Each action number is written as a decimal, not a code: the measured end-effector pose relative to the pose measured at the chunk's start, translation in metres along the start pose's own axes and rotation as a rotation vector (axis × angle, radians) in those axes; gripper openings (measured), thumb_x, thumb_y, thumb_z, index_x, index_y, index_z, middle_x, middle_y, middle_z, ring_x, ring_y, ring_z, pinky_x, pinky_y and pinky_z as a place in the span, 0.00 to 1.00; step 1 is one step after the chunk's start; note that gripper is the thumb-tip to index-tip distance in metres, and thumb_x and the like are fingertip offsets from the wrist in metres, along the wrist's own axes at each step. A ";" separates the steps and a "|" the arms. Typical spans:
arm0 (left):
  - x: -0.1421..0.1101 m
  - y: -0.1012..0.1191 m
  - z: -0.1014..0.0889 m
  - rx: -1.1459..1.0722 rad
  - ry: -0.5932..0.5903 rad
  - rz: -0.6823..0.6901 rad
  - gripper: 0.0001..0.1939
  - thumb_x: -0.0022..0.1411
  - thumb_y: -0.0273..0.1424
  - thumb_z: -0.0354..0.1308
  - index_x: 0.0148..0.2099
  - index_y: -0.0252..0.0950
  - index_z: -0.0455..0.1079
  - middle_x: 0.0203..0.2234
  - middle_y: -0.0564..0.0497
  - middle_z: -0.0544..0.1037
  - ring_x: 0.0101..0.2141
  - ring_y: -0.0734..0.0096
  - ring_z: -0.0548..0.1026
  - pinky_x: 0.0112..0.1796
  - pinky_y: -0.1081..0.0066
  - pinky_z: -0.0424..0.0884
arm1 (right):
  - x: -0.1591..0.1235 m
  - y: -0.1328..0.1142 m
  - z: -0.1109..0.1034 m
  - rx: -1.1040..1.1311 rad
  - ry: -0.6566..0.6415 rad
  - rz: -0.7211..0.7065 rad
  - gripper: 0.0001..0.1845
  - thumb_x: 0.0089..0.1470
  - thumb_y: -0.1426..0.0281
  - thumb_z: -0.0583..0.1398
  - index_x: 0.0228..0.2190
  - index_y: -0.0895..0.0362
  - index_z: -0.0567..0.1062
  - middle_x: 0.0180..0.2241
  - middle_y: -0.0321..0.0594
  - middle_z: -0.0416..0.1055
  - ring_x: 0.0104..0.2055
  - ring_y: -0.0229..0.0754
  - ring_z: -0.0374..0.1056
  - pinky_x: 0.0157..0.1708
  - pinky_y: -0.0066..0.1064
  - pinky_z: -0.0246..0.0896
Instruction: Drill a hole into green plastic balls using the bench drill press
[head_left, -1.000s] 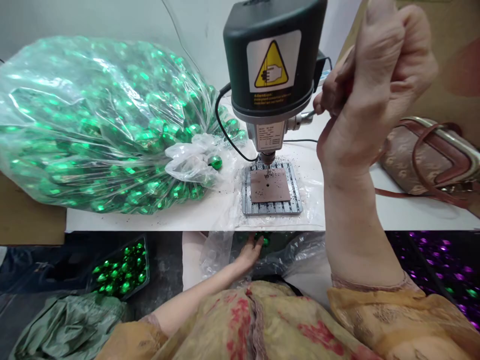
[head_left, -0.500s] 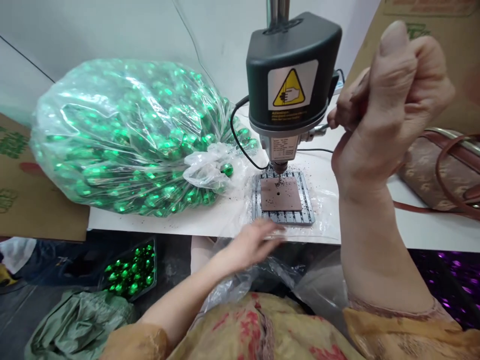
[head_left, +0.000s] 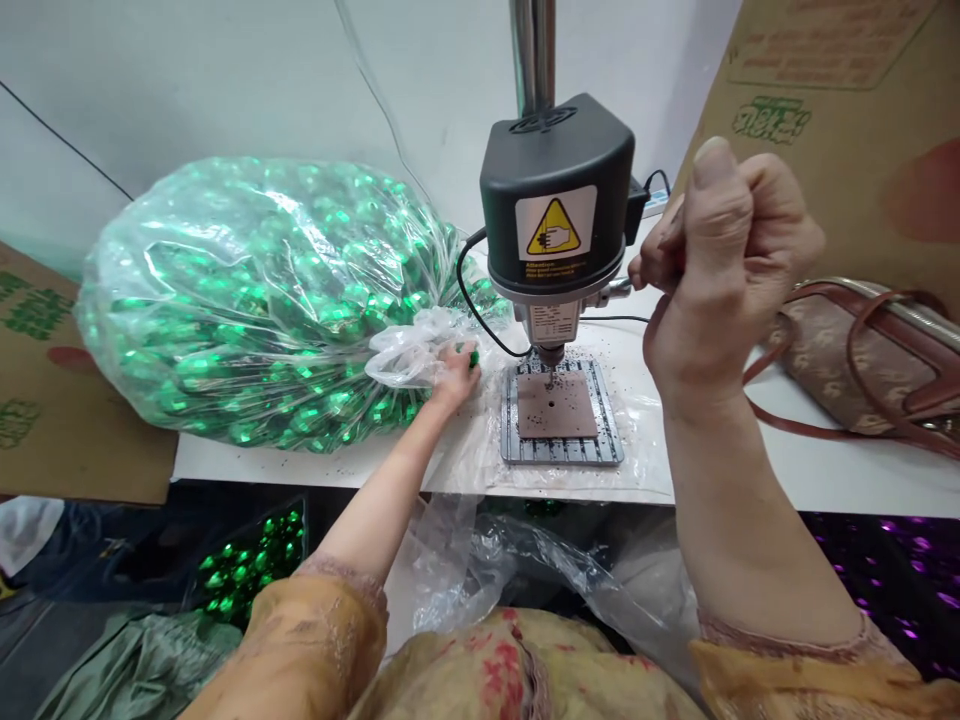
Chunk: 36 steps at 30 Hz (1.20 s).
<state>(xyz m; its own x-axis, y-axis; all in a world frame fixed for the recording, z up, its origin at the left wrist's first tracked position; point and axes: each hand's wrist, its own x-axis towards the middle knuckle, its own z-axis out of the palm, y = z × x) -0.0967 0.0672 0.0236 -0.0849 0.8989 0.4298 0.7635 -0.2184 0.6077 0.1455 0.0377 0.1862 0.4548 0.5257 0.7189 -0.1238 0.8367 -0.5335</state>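
My left hand (head_left: 454, 376) reaches to the knotted mouth of a clear plastic bag (head_left: 300, 370) full of shiny green balls. Its fingers are closed on a single green ball (head_left: 473, 356) beside the knot. My right hand (head_left: 724, 255) is raised and closed around the feed lever (head_left: 618, 288) of a small bench drill press (head_left: 556, 205); the fist hides most of the lever. Below the drill bit (head_left: 552, 376), a brown square pad (head_left: 559, 420) with a hole lies on the slotted metal base (head_left: 609, 440), speckled with dark shavings.
A brown patterned handbag (head_left: 847, 360) rests on the white table (head_left: 780, 470) at the right. Cardboard boxes (head_left: 795, 60) flank the work area. Green balls (head_left: 259, 560) fill a container below left, and purple shiny things (head_left: 911, 590) lie below right. Clear plastic sheeting (head_left: 540, 560) hangs over the front edge.
My left hand has moved from the front of the drill base, up and left, to the green ball by the bag's knot. My right hand stays on the lever. The camera view has shifted.
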 end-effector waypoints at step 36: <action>-0.071 0.058 0.051 -0.551 -0.190 -0.074 0.27 0.55 0.41 0.70 0.55 0.41 0.71 0.54 0.44 0.74 0.62 0.49 0.65 0.63 0.51 0.56 | -0.004 -0.001 -0.001 -0.053 -0.051 -0.028 0.21 0.60 0.59 0.55 0.22 0.56 0.54 0.18 0.25 0.49 0.18 0.21 0.50 0.22 0.22 0.47</action>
<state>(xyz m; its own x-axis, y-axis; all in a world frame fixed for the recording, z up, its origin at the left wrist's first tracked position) -0.0135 0.0100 -0.0063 0.0298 0.9605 0.2766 0.3099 -0.2719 0.9110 0.1444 0.0347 0.1832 0.4120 0.5103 0.7549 -0.0639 0.8426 -0.5347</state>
